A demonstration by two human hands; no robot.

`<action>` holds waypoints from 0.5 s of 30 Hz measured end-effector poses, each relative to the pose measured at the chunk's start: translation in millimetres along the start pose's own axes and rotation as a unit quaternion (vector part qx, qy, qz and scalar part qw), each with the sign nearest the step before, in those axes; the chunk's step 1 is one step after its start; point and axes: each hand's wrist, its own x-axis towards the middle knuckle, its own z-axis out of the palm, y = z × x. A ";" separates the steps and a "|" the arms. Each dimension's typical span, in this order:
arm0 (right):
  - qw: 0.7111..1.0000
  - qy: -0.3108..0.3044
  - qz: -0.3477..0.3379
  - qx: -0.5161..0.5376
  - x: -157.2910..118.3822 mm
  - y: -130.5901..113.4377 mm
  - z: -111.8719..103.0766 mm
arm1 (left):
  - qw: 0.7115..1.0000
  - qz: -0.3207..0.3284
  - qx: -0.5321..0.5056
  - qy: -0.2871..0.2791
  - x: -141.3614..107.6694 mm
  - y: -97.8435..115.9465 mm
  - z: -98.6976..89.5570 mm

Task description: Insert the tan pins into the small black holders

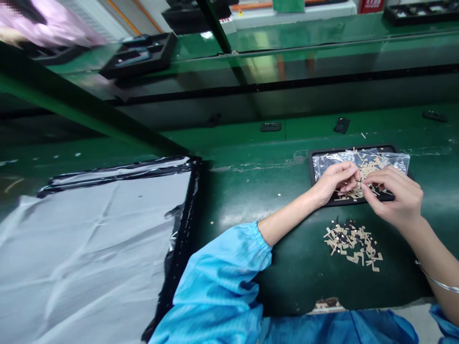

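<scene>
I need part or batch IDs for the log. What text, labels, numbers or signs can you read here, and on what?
Red box at the top edge: white characters, too blurred and cropped to read.
White strip beside the dark frame post: red marks, too small to read.
Black tray, clear bag, loose small parts, silver sheet: no text visible.
Nothing here reads clearly.

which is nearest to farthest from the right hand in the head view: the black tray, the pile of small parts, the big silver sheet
From the right hand:
1. black tray, right under the fingertips, beneath a clear bag.
2. pile of small parts, on the green table just below the hand.
3. big silver sheet, far off at the left.
</scene>
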 end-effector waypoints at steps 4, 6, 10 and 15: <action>1.000 0.005 0.016 0.017 -2.4 -0.1 -1.2 | 0.987 0.097 0.077 0.106 3.1 17.0 -12.2; 1.000 0.008 0.013 0.018 -3.4 0.4 -0.8 | 0.962 0.153 0.120 0.191 5.9 27.1 -29.9; 1.000 0.015 0.002 0.007 -3.9 1.4 0.6 | 0.855 0.211 0.265 0.393 7.9 48.8 -92.3; 0.999 0.008 -0.007 -0.033 -5.3 5.5 1.4 | 0.598 0.139 0.491 0.617 -13.0 79.9 -182.6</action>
